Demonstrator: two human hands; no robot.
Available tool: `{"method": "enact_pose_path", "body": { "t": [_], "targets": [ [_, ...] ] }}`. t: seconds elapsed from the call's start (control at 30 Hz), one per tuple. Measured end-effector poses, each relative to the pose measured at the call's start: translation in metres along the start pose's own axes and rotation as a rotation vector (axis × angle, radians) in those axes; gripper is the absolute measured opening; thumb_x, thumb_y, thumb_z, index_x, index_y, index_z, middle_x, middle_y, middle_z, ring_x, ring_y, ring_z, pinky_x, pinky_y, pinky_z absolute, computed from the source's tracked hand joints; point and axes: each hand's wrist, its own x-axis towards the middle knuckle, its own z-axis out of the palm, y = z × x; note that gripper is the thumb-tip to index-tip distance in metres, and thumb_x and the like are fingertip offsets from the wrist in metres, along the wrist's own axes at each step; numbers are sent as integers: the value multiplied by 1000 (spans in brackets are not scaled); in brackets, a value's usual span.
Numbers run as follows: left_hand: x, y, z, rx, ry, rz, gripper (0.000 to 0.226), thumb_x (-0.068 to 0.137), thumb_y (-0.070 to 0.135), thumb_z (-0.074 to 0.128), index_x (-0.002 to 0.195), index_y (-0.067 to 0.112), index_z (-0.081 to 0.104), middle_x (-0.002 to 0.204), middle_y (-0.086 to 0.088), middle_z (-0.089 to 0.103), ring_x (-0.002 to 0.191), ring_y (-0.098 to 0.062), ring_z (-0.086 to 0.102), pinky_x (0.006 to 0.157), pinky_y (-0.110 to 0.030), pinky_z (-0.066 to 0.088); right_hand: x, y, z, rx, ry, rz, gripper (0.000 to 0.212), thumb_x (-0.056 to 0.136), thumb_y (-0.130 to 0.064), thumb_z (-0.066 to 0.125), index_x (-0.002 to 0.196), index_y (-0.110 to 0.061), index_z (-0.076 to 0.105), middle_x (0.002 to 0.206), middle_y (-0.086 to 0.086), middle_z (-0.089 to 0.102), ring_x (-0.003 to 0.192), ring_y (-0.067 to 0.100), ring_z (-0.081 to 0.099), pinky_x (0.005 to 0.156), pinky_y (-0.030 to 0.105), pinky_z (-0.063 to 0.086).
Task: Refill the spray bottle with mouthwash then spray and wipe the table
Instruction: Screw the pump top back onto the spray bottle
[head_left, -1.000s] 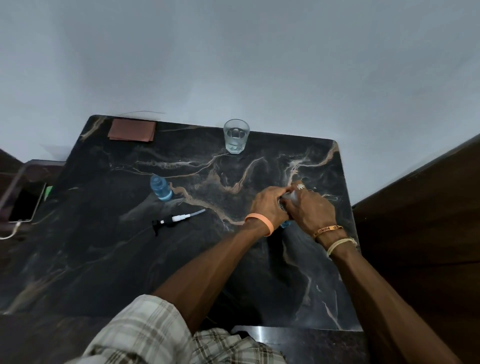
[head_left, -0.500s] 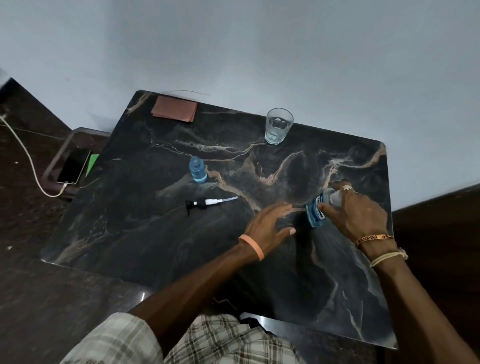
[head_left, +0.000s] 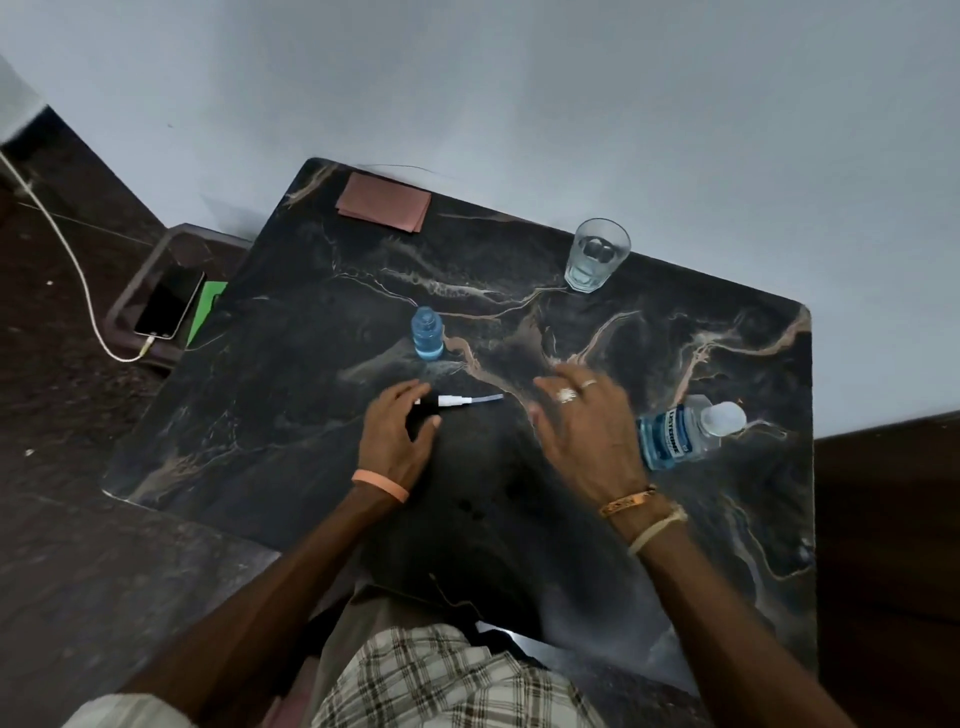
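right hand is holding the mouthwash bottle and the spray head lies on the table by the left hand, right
No: in the head view the right hand holds nothing; the mouthwash bottle stands on the table beside it. The spray head does lie by the left hand.

A clear drinking glass (head_left: 597, 254) holding clear liquid stands upright near the grey wall (head_left: 519, 104), and to the left a dark phone (head_left: 169, 304) lies in a low tray (head_left: 136, 283) beside a green sheet (head_left: 208, 306), with a white cable (head_left: 78, 275) plugged into its near end.
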Motion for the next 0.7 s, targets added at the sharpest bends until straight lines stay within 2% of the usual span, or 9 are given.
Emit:
{"method": "enact_pose_path", "body": {
  "t": [0.07, 0.17, 0.33, 0.4, 0.53, 0.63, 0.7],
  "targets": [
    [15, -14, -8, 163, -71, -36, 60, 83, 26, 72, 139, 16, 50, 144, -6, 48, 134, -23, 41, 114, -39, 31, 9, -18, 27, 39, -186, -10, 40, 97, -33, 54, 134, -18, 58, 140, 5, 50, 128, 24, 44, 107, 40, 37],
    [28, -26, -12, 305, -217, -47, 66, 84, 30, 70, 143, 16, 45, 148, -7, 45, 136, -26, 38, 115, -41, 30, 25, -41, 64, 67, -329, -64, 45, 98, -28, 53, 142, -19, 49, 147, 6, 43, 133, 24, 39, 111, 38, 32],
    [35, -31, -14, 379, -247, -14, 53, 87, 31, 67, 136, 20, 53, 133, -5, 54, 123, -26, 45, 104, -41, 38, 48, -66, 110, -37, -479, -109, 55, 97, -19, 49, 150, -19, 35, 156, 6, 32, 138, 28, 32, 113, 44, 28],
    [38, -28, -15, 369, -230, -13, 40, 88, 30, 65, 126, 21, 60, 123, -5, 57, 114, -26, 49, 99, -40, 40, 55, -71, 121, -81, -500, -131, 57, 96, -16, 49, 151, -18, 33, 152, 6, 37, 133, 28, 37, 108, 44, 30],
    [41, -24, -18, 160, -220, -48, 21, 86, 18, 67, 107, 20, 69, 107, -4, 60, 100, -18, 54, 89, -28, 42, 57, -72, 130, -129, -396, -179, 48, 96, -15, 49, 144, -17, 44, 130, 6, 56, 117, 28, 49, 99, 42, 35],
    [42, -20, -29, -25, -196, -131, 24, 78, 14, 76, 100, 22, 71, 99, 1, 64, 88, -10, 56, 80, -25, 46, 54, -74, 125, -38, -342, -130, 43, 94, -19, 54, 137, -19, 52, 124, 5, 60, 114, 26, 52, 98, 40, 36],
    [43, -12, -43, -279, -155, -201, 30, 72, 9, 82, 98, 19, 71, 94, 3, 67, 82, -8, 62, 77, -25, 50, 55, -76, 115, 66, -311, -54, 42, 92, -25, 60, 133, -21, 56, 123, 3, 62, 116, 25, 52, 99, 40, 35]
  ]
}}
